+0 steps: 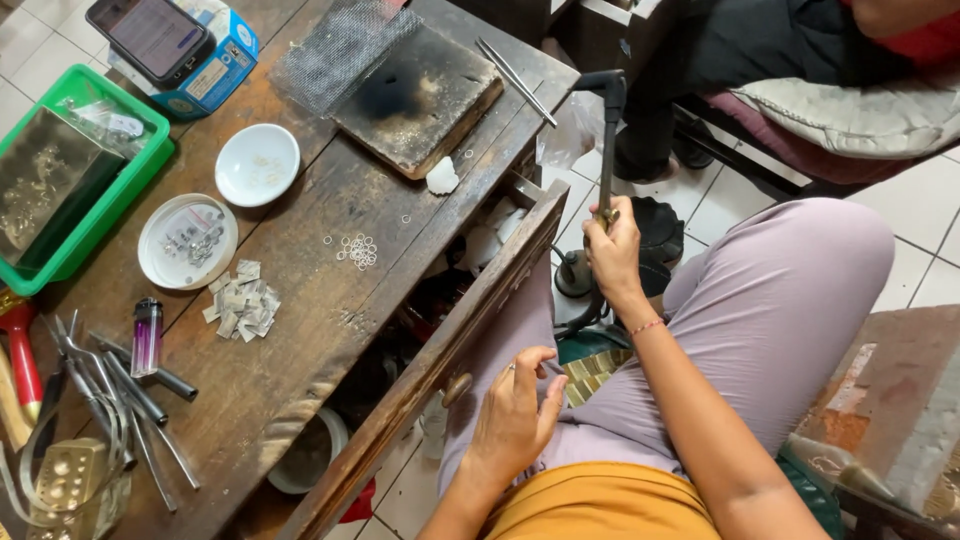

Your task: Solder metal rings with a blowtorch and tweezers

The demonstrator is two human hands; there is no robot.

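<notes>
Both hands sit below the bench edge, over the lap. Right hand point(612, 245) is closed in a fist around the lower shaft of a torch point(608, 140), a slim dark tube that stands nearly upright in the view, its long axis running from the fist up to a bent black nozzle head that points left, toward the bench. A dark hose point(590, 310) curls down from beneath the fist, past a round black foot bellows point(650, 235) on the tiled floor. Left hand point(515, 410) holds nothing: it rests on the thigh with the fingers loosely curled, just beside the front of the open drawer point(470, 330), which juts out from the bench toward the lap. So the torch lies up and to the right of the left hand, wholly in the right hand's grip, and the right hand is the nearer one to the scorched block point(420, 95) that lies on the wooden bench point(300, 340) to the left of the nozzle. Between block and drawer lies a small cluster of wire rings point(358, 250), with a white lump point(441, 176) near the block's corner and tweezers point(515, 80) lying slantwise past it. Farther left are a white dish point(257, 164), a round lid of small parts point(187, 240), cut metal scraps point(240, 305), a purple lighter point(147, 335), pliers point(110, 400), and a green tray point(70, 170). Another person's legs show on a seat at the top right.
</notes>
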